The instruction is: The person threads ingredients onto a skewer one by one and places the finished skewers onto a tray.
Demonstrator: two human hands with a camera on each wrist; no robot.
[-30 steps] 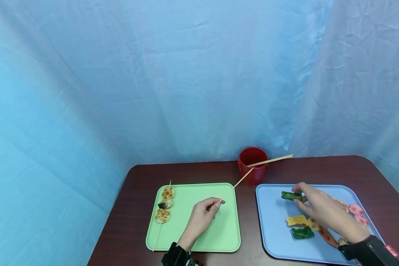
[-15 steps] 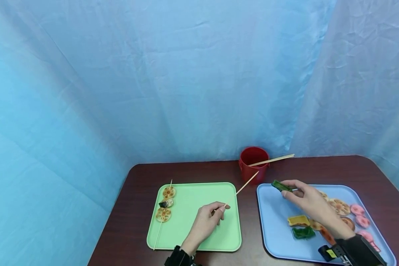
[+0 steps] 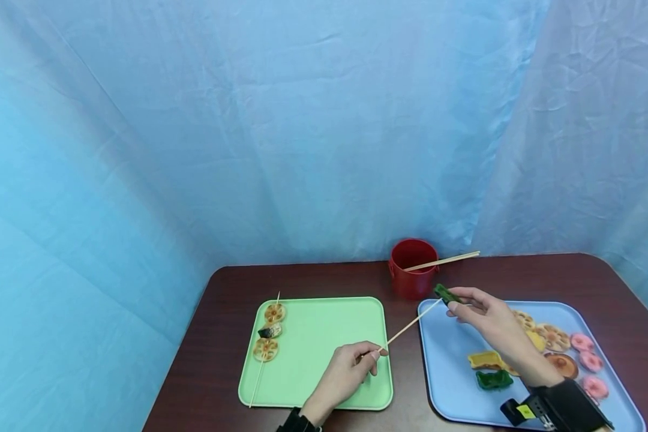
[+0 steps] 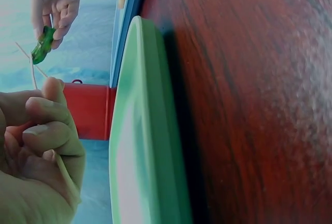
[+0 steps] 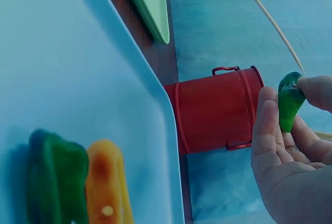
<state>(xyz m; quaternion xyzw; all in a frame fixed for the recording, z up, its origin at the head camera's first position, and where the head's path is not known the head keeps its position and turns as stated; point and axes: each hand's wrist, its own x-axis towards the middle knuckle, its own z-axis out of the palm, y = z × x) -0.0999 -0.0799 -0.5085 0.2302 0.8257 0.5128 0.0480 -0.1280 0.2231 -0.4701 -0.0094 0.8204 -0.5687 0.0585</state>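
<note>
My left hand (image 3: 351, 367) pinches a thin wooden skewer (image 3: 413, 323) near its lower end, above the right edge of the green tray (image 3: 313, 315). The skewer slants up to the right. Between thumb and fingers, my right hand (image 3: 488, 315) holds a green pepper piece (image 3: 445, 293) over the far left corner of the blue tray (image 3: 445, 366). In the right wrist view the skewer's tip is right by the top of the pepper piece (image 5: 289, 102); whether it touches, I cannot tell. Another green pepper piece (image 3: 494, 380) lies on the blue tray beside a yellow piece (image 3: 485, 360).
A red bucket (image 3: 413, 282) with several skewers (image 3: 448, 260) stands behind the trays. Loaded on a skewer at the green tray's left are lotus root slices (image 3: 265, 350) and a dark-edged piece (image 3: 270, 330). Pink rings (image 3: 591, 361) and a brown round piece (image 3: 561, 365) lie on the blue tray.
The right hand has carried the pepper piece left and slightly up, tilting it. My left hand has moved right and a little down, bringing the skewer's tip to the piece.
</note>
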